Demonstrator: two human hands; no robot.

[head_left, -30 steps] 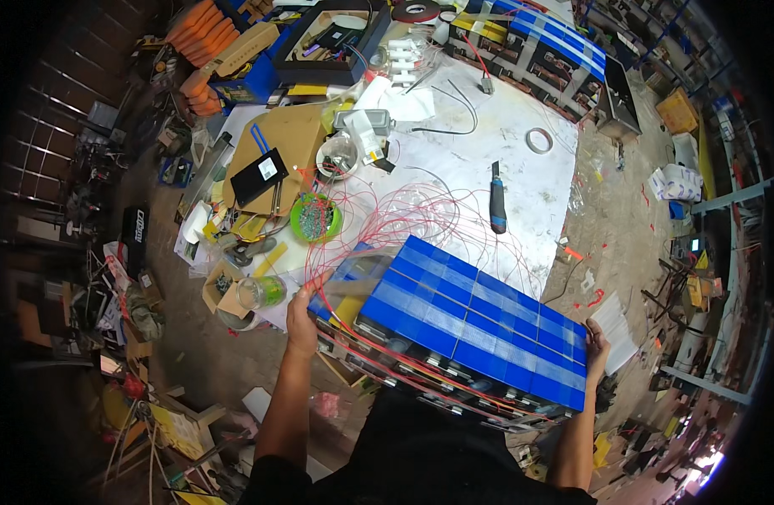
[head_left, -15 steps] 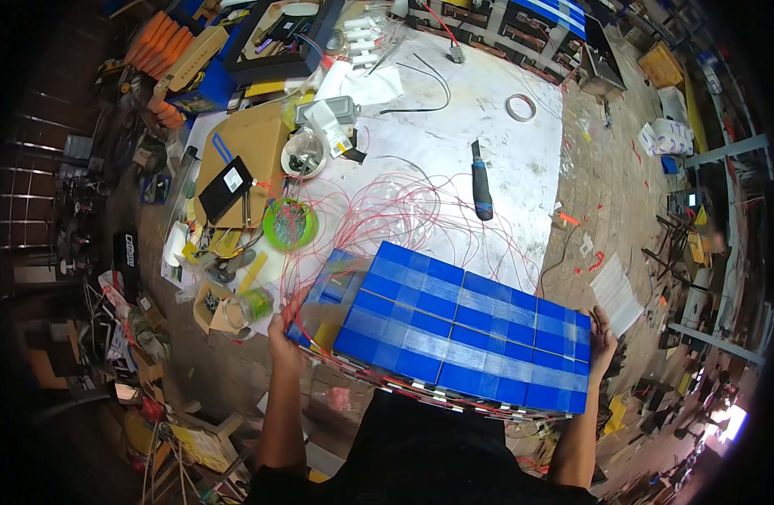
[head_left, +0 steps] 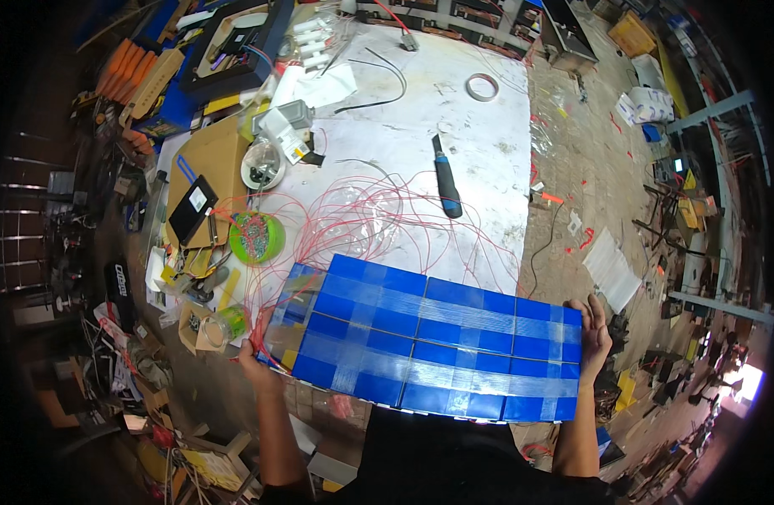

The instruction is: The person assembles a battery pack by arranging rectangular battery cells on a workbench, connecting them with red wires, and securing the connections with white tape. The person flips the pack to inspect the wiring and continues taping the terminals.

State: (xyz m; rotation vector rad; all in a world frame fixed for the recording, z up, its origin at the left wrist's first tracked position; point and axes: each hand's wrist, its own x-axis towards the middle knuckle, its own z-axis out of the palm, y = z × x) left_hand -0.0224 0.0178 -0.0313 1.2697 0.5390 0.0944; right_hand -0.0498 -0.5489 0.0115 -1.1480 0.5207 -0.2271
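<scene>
Between my hands is a large blue battery pack (head_left: 463, 332), made of several block cells bound with clear strapping tape. My left hand (head_left: 261, 370) holds its left end, where thin red wires (head_left: 320, 227) come off and trail over the table. At the opposite end, my right hand (head_left: 595, 341) presses against the short side, its fingers bent around the edge and partly hidden. The pack is held in front of my body at the near edge of the white-covered table (head_left: 496, 135), with its broad taped face toward me.
Beyond the pack lie a utility knife (head_left: 446, 177) and a tape roll (head_left: 482, 87). To the left stand a green bowl (head_left: 257, 238), a white cup (head_left: 263, 162), and a black device (head_left: 193, 209) on cardboard. Battery modules (head_left: 454, 21) line the far edge.
The pack has tipped so its wired near side is mostly out of sight and its broad face shows more. The whole view has shifted, moving the table things leftward. Both hands keep their hold.
</scene>
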